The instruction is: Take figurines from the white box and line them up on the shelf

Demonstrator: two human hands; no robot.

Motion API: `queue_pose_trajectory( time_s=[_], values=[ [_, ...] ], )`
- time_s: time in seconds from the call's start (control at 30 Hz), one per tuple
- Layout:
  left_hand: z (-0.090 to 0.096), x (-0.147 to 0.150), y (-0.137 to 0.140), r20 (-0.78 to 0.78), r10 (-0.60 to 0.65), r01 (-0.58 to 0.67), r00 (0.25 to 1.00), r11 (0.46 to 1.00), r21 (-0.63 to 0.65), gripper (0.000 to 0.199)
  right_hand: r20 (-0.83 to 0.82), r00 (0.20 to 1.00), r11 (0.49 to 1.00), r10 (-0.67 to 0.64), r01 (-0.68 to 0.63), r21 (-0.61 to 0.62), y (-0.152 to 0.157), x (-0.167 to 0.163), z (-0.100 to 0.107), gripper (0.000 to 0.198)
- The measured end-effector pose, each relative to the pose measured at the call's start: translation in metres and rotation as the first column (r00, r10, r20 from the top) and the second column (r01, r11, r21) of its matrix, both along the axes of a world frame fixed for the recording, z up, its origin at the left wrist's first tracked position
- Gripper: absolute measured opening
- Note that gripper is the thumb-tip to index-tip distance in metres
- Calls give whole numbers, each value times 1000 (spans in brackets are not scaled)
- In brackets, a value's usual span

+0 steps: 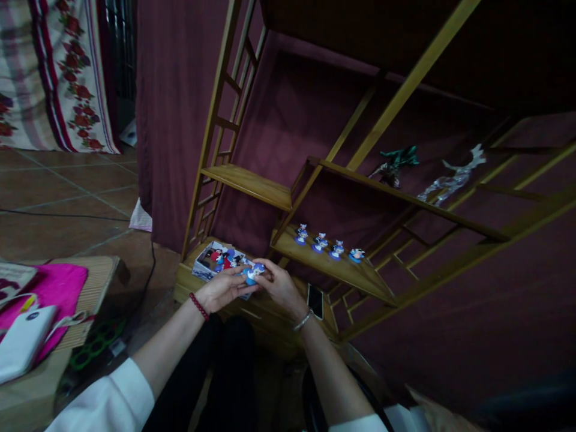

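Presently, the fingers of the left hand [224, 289] and right hand [279, 287] are closed on opposite sides of a blue-and-white figurine [254, 273], a two-sided grip that likely steadies so small a piece. It is held just right of the open box [197, 267], whose walls seemingly keep the jumbled figures [224, 260] together. Farther right of the box, four figurines [320, 242] sit spaced along a wooden shelf [346, 276], presumably for display, with a dark phone [315, 301] lower down.
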State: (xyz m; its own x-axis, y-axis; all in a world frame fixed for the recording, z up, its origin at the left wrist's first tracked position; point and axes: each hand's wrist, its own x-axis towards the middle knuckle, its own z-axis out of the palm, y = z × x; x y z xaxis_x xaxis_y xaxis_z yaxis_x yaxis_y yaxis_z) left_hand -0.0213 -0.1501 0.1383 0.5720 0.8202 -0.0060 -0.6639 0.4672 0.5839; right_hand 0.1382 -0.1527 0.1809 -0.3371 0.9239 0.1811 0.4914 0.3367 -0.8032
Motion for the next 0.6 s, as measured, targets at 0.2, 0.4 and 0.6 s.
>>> queue_pose_trajectory(
  time_s=[0.2,0.4,0.6],
  values=[
    [2,-1,-2,-14,16,-16,1000,1000,-23,23,-9,1000,1000,2,-2,25,3,-2,1,33],
    [2,0,-6,-25,-3,4,1000,1000,9,19,75,997,993,-11,2,121,-2,-3,7,24],
    [1,3,-11,-14,-28,29,1000,998,51,16,143,988,991,53,-69,116,-5,4,10,22]
  ],
)
